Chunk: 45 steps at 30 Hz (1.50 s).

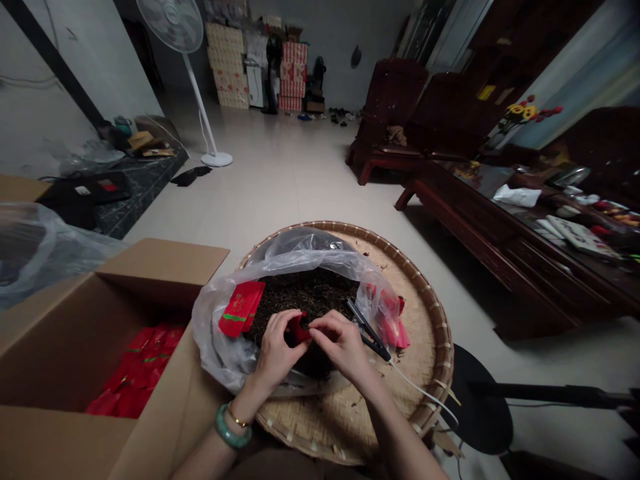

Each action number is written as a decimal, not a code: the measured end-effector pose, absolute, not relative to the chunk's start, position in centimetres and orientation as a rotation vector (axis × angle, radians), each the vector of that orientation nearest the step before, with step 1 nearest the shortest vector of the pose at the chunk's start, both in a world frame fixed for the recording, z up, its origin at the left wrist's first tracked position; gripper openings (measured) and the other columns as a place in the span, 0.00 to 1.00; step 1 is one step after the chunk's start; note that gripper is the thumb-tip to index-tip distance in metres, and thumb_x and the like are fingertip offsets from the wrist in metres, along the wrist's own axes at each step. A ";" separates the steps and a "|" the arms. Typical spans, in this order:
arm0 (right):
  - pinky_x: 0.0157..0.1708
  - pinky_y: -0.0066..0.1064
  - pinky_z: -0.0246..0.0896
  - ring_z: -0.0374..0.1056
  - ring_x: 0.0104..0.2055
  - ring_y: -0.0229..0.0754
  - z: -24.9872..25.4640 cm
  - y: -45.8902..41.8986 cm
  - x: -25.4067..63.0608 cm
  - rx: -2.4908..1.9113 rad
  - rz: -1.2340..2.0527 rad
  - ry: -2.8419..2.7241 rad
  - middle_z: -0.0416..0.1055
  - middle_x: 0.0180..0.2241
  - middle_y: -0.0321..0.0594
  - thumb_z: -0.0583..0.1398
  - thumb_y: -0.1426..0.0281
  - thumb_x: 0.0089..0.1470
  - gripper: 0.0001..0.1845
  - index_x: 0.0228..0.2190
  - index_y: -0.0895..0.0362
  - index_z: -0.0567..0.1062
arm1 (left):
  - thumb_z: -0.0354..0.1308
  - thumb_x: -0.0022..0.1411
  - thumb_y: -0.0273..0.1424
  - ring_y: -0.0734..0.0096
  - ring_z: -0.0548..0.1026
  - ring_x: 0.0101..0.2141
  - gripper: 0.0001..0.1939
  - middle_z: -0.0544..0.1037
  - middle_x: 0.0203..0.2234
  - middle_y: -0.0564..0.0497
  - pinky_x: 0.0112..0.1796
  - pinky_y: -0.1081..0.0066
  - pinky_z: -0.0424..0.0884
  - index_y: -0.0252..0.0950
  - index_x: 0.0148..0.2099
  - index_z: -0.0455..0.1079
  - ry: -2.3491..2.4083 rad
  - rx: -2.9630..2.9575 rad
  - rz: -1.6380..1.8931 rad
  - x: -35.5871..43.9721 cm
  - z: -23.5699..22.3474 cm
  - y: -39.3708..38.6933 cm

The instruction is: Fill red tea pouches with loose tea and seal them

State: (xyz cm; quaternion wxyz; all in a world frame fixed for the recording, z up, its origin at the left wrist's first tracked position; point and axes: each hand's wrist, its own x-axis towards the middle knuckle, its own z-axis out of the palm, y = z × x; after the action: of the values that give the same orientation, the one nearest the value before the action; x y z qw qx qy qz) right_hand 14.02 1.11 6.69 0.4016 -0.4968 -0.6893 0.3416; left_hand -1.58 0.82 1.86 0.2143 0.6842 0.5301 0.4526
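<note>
A small red packet [299,329] is pinched between both hands over the dark loose tea leaves [313,291]. My left hand [277,345] curls round its left side, wearing a green bangle at the wrist. The fingertips of my right hand [341,341] pinch its right edge. The tea fills a clear plastic bag [210,327], open at the top, on a round woven bamboo tray [420,293]. Two red packets with green bands [240,310] lie on the tea at the left. A black hand-held sealer [373,335] with a white cord rests by my right hand.
An open cardboard box [163,267] at the left holds several red packets [143,373]. More pink-red packets [397,323] lie at the tray's right. A white fan [217,159] stands beyond. Dark wooden furniture [465,233] lines the right, near a black round base [480,400].
</note>
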 end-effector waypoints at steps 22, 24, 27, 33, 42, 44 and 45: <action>0.38 0.33 0.64 0.70 0.36 0.41 6.5 2.6 13.7 -1.259 0.795 -1.769 0.76 0.32 0.39 0.59 0.74 0.53 0.08 0.33 0.54 0.78 | 0.61 0.51 0.25 0.62 0.71 0.43 0.21 0.73 0.41 0.47 0.44 0.60 0.70 0.38 0.48 0.63 1.432 1.955 1.249 -1.8 1.4 0.5; 0.36 0.33 0.64 0.69 0.34 0.41 7.1 2.3 13.6 -1.227 0.736 -1.773 0.76 0.31 0.40 0.59 0.73 0.54 0.07 0.33 0.54 0.78 | 0.61 0.51 0.25 0.61 0.71 0.43 0.21 0.73 0.41 0.47 0.43 0.59 0.70 0.38 0.48 0.63 1.440 1.949 1.248 -1.8 1.5 0.4; 0.37 0.36 0.64 0.68 0.35 0.42 8.1 1.7 13.7 -1.161 0.660 -1.874 0.75 0.31 0.40 0.60 0.72 0.54 0.07 0.35 0.53 0.77 | 0.61 0.51 0.27 0.62 0.71 0.43 0.20 0.73 0.41 0.47 0.43 0.60 0.71 0.38 0.48 0.64 1.455 1.934 1.264 -1.9 1.5 0.4; 0.44 0.44 0.62 0.62 0.46 0.49 8.0 0.9 13.7 -1.210 0.498 -2.001 0.70 0.43 0.45 0.63 0.67 0.51 0.12 0.40 0.51 0.76 | 0.61 0.51 0.28 0.61 0.72 0.42 0.22 0.73 0.42 0.46 0.41 0.61 0.72 0.38 0.49 0.64 1.486 1.895 1.293 -1.7 1.3 0.3; 0.37 0.33 0.65 0.69 0.35 0.41 7.3 1.7 14.6 -1.225 0.751 -1.956 0.73 0.32 0.42 0.55 0.74 0.56 0.08 0.33 0.56 0.76 | 0.64 0.47 0.31 0.65 0.74 0.37 0.33 0.75 0.41 0.45 0.37 0.65 0.72 0.36 0.57 0.62 1.381 1.660 1.059 -2.4 2.4 1.0; 0.37 0.31 0.65 0.70 0.35 0.41 7.5 2.0 15.0 -1.194 0.820 -1.888 0.74 0.31 0.40 0.56 0.74 0.55 0.08 0.32 0.55 0.76 | 0.64 0.48 0.33 0.64 0.75 0.38 0.26 0.77 0.39 0.46 0.41 0.64 0.72 0.35 0.51 0.68 1.239 1.523 0.947 -2.8 2.9 1.5; 0.37 0.31 0.65 0.70 0.35 0.41 7.4 2.1 15.1 -1.190 0.864 -1.830 0.74 0.32 0.40 0.57 0.73 0.55 0.07 0.32 0.55 0.76 | 0.63 0.49 0.34 0.63 0.75 0.38 0.23 0.78 0.38 0.46 0.42 0.63 0.72 0.34 0.48 0.71 1.158 1.447 0.889 -2.9 3.1 1.6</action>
State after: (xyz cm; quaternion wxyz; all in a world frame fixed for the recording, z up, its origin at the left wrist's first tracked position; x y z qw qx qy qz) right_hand 15.11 2.15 7.43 0.3863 -0.4676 -0.7190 0.3394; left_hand -2.92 1.61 3.09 0.5167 0.6027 0.4824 0.3704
